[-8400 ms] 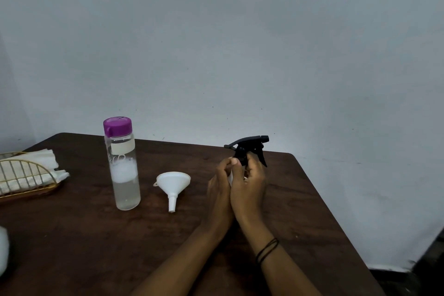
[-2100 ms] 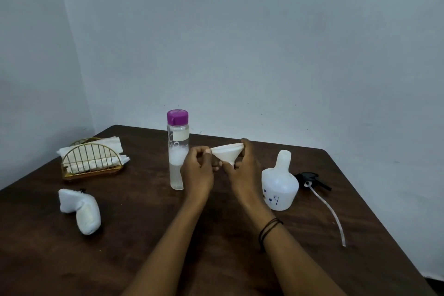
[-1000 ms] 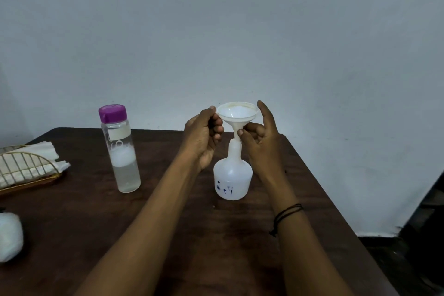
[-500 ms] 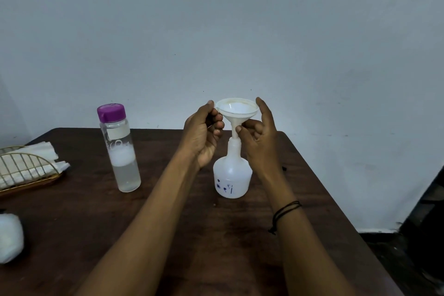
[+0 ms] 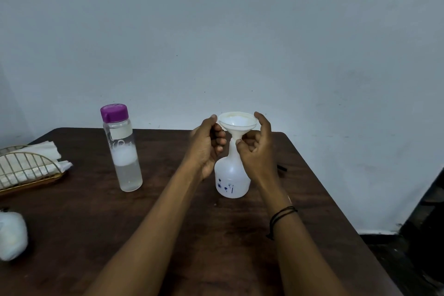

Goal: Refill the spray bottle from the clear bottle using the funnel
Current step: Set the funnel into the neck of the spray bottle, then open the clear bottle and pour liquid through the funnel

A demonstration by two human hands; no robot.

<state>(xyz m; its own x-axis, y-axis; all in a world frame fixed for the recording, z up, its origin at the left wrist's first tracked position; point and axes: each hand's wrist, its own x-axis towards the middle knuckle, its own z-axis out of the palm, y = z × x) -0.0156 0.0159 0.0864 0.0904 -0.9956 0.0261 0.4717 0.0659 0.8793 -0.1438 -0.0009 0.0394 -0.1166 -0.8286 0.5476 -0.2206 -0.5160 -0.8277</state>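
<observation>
The white spray bottle (image 5: 231, 180), with small blue marks and no spray head, stands upright on the dark wooden table (image 5: 168, 235). A white funnel (image 5: 237, 124) sits with its stem in the bottle's neck. My left hand (image 5: 207, 146) pinches the funnel's small tab at the rim's left side. My right hand (image 5: 258, 149) holds the stem between thumb and fingers, index finger raised by the rim's right side. The clear bottle (image 5: 122, 149) with a purple cap stands closed to the left, part full of clear liquid.
A gold wire holder with white napkins (image 5: 28, 166) sits at the table's left edge. A white crumpled object (image 5: 10, 235) lies at the near left. A small black piece (image 5: 282, 168) shows behind my right hand. The table's right edge drops to a dark floor.
The funnel went from held in the air over the table to seated in the spray bottle's neck. In the last second both hands stay on it with only slight shifts.
</observation>
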